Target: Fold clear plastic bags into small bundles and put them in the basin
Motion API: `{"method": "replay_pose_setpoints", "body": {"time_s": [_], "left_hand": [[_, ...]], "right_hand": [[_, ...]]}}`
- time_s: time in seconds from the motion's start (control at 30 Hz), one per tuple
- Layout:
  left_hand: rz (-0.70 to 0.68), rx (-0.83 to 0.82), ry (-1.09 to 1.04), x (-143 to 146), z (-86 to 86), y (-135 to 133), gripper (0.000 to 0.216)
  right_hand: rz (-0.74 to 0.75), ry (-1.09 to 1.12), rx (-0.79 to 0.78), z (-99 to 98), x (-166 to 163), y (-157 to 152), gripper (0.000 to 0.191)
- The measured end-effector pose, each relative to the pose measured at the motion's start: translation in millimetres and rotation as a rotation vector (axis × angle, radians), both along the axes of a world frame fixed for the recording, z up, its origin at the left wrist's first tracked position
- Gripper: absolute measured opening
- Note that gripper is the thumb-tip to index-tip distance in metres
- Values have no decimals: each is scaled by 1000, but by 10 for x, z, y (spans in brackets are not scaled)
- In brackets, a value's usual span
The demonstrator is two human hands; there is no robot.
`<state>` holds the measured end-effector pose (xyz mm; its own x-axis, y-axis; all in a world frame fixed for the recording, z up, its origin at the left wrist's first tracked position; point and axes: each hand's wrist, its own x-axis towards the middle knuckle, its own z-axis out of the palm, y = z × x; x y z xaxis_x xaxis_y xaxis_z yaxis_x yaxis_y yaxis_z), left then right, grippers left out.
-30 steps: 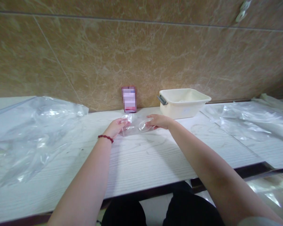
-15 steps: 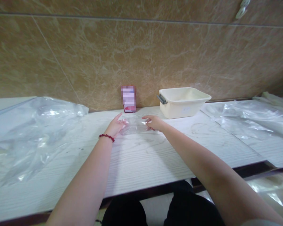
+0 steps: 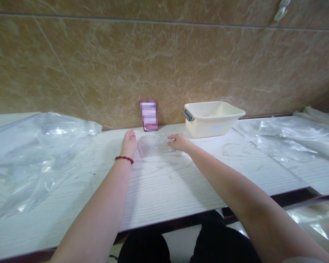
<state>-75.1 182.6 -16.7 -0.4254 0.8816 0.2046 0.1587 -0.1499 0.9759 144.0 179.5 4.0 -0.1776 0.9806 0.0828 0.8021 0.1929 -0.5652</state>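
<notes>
A small clear plastic bag [image 3: 153,145] lies nearly flat on the white table, in front of the propped phone. My right hand [image 3: 181,142] is at the bag's right edge, thumb and fingers closed on the film there. Just left of the bag, my left hand [image 3: 129,143] is held apart from it with the fingers curled in, and I see nothing in them. A dark red bead bracelet [image 3: 124,159] circles the left wrist.
A phone [image 3: 149,116] leans against the brown tiled wall. Right of it stands a cream plastic tub [image 3: 208,126] with a grey clip handle. Clear plastic bags are heaped at the left [image 3: 49,146] and at the right [image 3: 298,135]. The white wood-grain table [image 3: 153,197] has a dark front edge.
My left hand has come off the bag's left side and shifted slightly left, its fingers curling in. The right hand stays at the bag's right edge, and the bag looks flatter.
</notes>
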Motion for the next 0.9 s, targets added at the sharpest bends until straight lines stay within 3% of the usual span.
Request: {"method": "replay_pose_setpoints", "body": {"time_s": [0.17, 0.4, 0.6, 0.9], "left_hand": [[34, -59, -183, 14, 38, -29, 35], [-11, -47, -345, 26, 29, 0, 33], [30, -65, -378, 53, 98, -11, 30], [-136, -37, -504, 118, 72, 63, 27]], "right_hand": [[-91, 165, -68, -3, 6, 44, 25], [-323, 791, -230, 6, 31, 186, 40], [-245, 1029, -366, 41, 47, 209, 39], [-98, 1167, -427, -3, 8, 230, 38]]}}
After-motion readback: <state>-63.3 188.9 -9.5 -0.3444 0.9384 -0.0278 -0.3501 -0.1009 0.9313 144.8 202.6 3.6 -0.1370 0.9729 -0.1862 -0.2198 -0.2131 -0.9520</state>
